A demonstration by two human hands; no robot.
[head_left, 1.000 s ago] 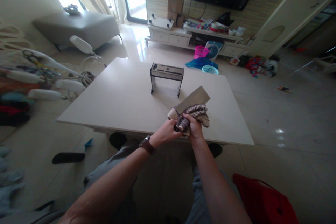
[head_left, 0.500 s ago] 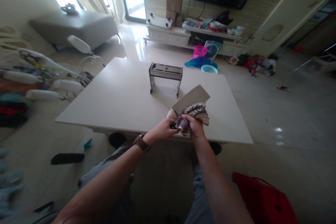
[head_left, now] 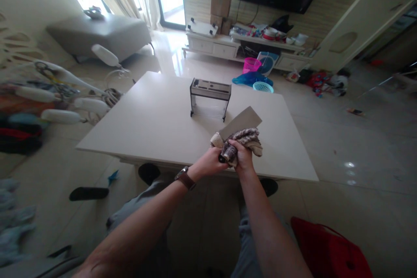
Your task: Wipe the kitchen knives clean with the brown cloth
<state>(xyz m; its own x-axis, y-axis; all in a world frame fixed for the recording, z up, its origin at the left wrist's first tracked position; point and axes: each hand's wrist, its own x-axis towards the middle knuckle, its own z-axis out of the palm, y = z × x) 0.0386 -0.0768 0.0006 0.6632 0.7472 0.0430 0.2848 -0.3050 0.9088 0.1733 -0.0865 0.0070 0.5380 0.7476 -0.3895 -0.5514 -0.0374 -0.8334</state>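
Left hand [head_left: 211,163]: fingers clamped on handle of cleaver [head_left: 243,120], held over near edge of white table [head_left: 140,121]. Right hand [head_left: 244,157]: fingers clamped on bunched brown-and-beige towel [head_left: 247,135], against blade. Knife holder [head_left: 211,90] stands upright beyond.

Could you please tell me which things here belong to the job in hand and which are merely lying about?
Job in hand: knife; cloth, in the right hand; table; probably the rack.
Lying about: pink basket; teal basket; blue plastic; boxes.
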